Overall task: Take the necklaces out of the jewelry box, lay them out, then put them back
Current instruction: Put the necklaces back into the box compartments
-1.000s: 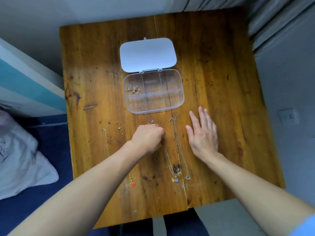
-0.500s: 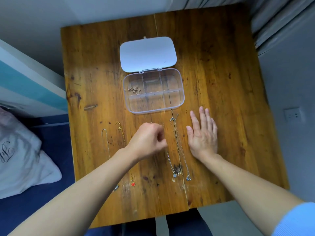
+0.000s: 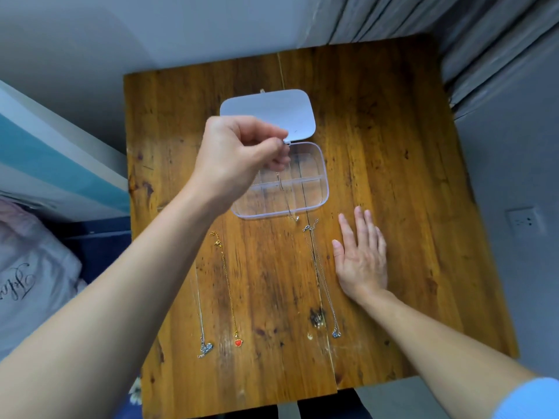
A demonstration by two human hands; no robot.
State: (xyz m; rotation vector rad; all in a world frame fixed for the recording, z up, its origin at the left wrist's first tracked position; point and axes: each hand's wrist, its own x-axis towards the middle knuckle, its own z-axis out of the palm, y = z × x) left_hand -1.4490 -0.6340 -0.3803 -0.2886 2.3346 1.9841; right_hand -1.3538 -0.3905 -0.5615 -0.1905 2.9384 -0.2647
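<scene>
A clear jewelry box (image 3: 320, 182) lies open on the wooden table (image 3: 393, 176), its white lid (image 3: 281, 113) folded back. My left hand (image 3: 242, 155) hovers over the box and pinches a thin silver necklace (image 3: 286, 201), which dangles down across the compartments to the box's front edge. Flat on the table lie a silver necklace with a sparkly pendant (image 3: 202, 343), a gold chain with a red heart (image 3: 230, 291) and a silver chain with a blue pendant (image 3: 325, 285). My right hand (image 3: 361, 261) rests flat on the wood beside that last chain.
A grey curtain (image 3: 453, 31) hangs at the back right and a wall socket (image 3: 521, 220) sits to the right. A white pillow (image 3: 33, 276) lies on blue bedding left of the table.
My left hand picked one silver necklace up off the table and lifted it away over the open box. The right hand stayed flat. The camera view shifted slightly.
</scene>
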